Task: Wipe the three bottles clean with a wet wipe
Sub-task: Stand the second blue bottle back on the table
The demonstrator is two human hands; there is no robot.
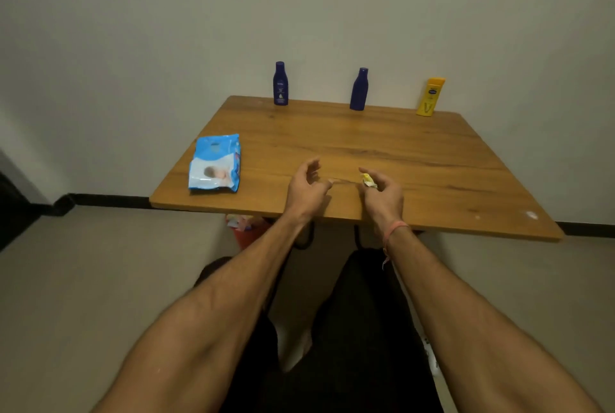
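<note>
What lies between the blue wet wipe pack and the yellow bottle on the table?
In the head view, only bare wooden table lies between the blue wet wipe pack and the yellow bottle.

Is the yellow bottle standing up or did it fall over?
Standing up. The yellow plastic bottle stands upright on its base at the far right edge of the brown wooden table, close to the wall.

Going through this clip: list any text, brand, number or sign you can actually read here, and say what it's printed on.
No text can be read with certainty.
Left blue bottle: white logo and label print, too blurred.
Middle blue bottle: no print visible.
Yellow bottle: blue oval logo, lettering too small; a large "V"-shaped mark below.
Wet wipe pack: picture and print, unreadable.
</note>
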